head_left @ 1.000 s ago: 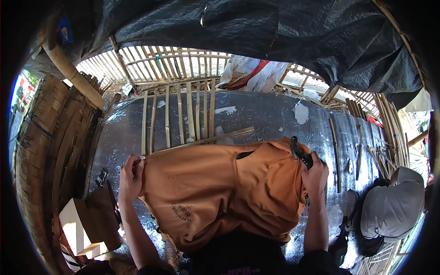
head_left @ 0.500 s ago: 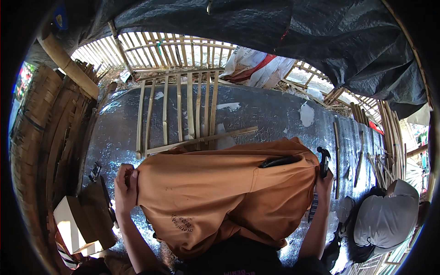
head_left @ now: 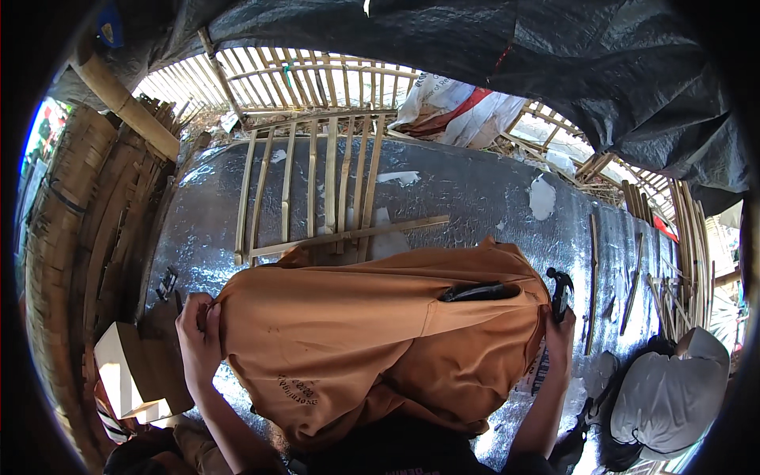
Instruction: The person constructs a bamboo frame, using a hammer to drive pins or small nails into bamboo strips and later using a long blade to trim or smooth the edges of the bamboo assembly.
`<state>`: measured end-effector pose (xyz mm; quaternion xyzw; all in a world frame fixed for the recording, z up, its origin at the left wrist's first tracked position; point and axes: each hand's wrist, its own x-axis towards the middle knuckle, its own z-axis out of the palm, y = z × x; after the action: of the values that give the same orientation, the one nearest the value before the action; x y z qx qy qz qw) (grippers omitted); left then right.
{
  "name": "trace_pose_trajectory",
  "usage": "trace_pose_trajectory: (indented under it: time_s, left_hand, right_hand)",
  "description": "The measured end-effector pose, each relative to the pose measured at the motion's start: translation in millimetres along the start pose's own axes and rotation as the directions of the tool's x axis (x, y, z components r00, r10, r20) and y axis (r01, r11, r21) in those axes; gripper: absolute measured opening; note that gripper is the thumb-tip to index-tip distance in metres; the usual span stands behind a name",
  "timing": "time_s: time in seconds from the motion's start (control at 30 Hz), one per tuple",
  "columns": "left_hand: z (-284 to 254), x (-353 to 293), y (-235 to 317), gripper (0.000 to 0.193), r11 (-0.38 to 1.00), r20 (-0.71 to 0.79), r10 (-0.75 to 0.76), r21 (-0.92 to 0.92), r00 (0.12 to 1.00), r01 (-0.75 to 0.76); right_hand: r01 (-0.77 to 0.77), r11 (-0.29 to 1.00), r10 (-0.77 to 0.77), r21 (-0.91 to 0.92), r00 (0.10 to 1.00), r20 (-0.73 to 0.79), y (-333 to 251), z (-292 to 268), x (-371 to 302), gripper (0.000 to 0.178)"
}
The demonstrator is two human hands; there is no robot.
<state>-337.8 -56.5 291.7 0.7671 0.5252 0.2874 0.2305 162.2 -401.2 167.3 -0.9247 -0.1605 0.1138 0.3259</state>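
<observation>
A large orange-brown garment (head_left: 340, 317) stretches across my lap, with dark lettering low on its left part. From a pocket slit near its right end pokes a flat black item (head_left: 483, 292), mostly hidden inside. My left hand (head_left: 199, 326) has its fingers curled round the garment's left edge. At the opposite end, my right hand (head_left: 559, 331) grips a black hammer (head_left: 561, 286), head upward, close against the cloth. Just beyond the garment, several bamboo slats (head_left: 330, 174) lie side by side, with another slat (head_left: 380, 230) crossing their near ends.
A shiny dark sheet (head_left: 467, 190) covers the ground. An open cardboard box (head_left: 131, 368) stands left, beside stacked bamboo (head_left: 103, 214). A bulky grey cloth-covered form (head_left: 665, 396) is at right, near loose sticks (head_left: 592, 285). Black tarpaulin (head_left: 586, 63) hangs overhead; a bamboo fence (head_left: 317, 79) runs behind.
My left hand has shifted left and slightly down, carrying the garment's left edge with it. My right hand is a little lower and the hammer is turned slightly. The whole view has shifted a bit.
</observation>
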Motion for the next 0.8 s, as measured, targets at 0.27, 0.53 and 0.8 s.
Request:
trace_pose_trajectory:
  time_s: [0.27, 0.53, 0.8]
  left_hand:
    - [22.7, 28.7, -24.8, 0.008, 0.985, 0.122, 0.007, 0.168, 0.992, -0.027]
    - [57.1, 92.0, 34.7, 0.034, 0.887, 0.312, 0.262, 0.295, 0.913, -0.355]
    - [199.9, 70.0, 65.7, 0.057, 0.744, 0.756, 0.334, 0.156, 0.563, -0.650]
  right_hand:
    - [-0.081, 0.996, 0.083, -0.039, 0.996, 0.039, -20.0, 16.8, -9.2, 0.048]
    - [-0.119, 0.993, 0.117, 0.012, 0.988, 0.098, 12.8, 27.7, 4.7, 0.039]
    - [-0.233, 0.745, 0.132, 0.626, 0.970, 0.204, -30.3, -17.3, 2.8, 0.023]
